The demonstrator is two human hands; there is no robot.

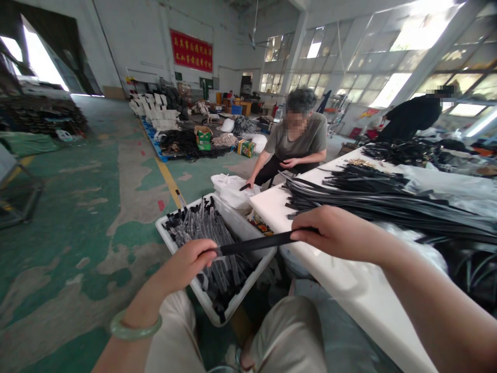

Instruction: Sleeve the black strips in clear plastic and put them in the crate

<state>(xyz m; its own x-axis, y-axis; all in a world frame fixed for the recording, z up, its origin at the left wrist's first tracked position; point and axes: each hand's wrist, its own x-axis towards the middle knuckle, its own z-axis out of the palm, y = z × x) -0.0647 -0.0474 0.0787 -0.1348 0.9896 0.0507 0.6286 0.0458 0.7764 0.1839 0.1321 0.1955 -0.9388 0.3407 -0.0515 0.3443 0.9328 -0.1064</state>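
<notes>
Between my two hands stretches a flat black strap, held nearly level above a white crate. My left hand pinches its left end, where a short clear or greyish piece shows. My right hand grips the other end, fingers closed round it, over the table's near edge. Beneath the strap stands the white plastic crate, holding many grey and black strips laid lengthwise. Long black straps lie in a thick bundle on the white table, just past my right hand.
A co-worker sits across by the table corner, one hand at a white plastic bag. Another person bends over the far right. Clear plastic sheeting lies on the table. A blue pallet with goods stands farther back.
</notes>
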